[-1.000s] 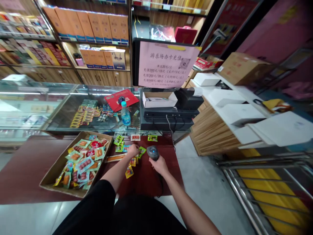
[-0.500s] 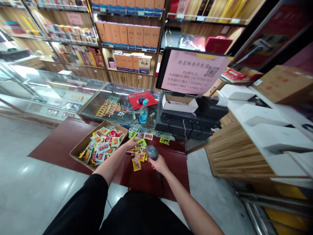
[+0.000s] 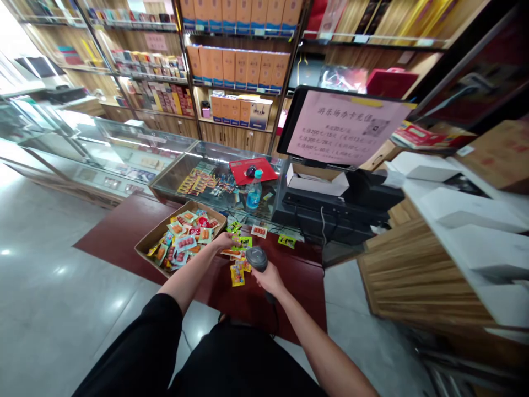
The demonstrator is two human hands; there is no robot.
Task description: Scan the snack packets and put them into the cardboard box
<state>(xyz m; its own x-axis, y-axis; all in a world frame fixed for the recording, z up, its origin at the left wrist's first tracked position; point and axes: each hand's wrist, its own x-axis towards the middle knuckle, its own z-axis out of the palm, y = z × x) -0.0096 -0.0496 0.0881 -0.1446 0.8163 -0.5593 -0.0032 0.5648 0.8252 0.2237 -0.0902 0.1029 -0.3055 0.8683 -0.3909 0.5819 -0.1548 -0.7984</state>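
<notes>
Pinched in my left hand [image 3: 225,241] is a green packet [image 3: 243,242], just left of the scanner's head. My right hand [image 3: 269,278] is wrapped round a dark handheld scanner [image 3: 257,258]. Yellow packets [image 3: 237,275] lie on the dark red table [image 3: 289,300] below the green one. Beyond it are a second green packet [image 3: 233,226] and a white packet with red pieces [image 3: 259,231]. Another green packet [image 3: 286,241] lies farther right. An open cardboard box [image 3: 154,266] full of small snack packets is left of my left hand.
Behind the table stands a glass counter [image 3: 165,186] with a blue bottle [image 3: 254,190] and a red folder [image 3: 268,169]. A screen covered by a pink sign [image 3: 343,129] is at the back right. White boxes [image 3: 450,201] line the right side.
The view has shifted, so the shelves and counter appear farther right. My left hand still holds the green packet, which now looks flatter and more level beside the scanner.
</notes>
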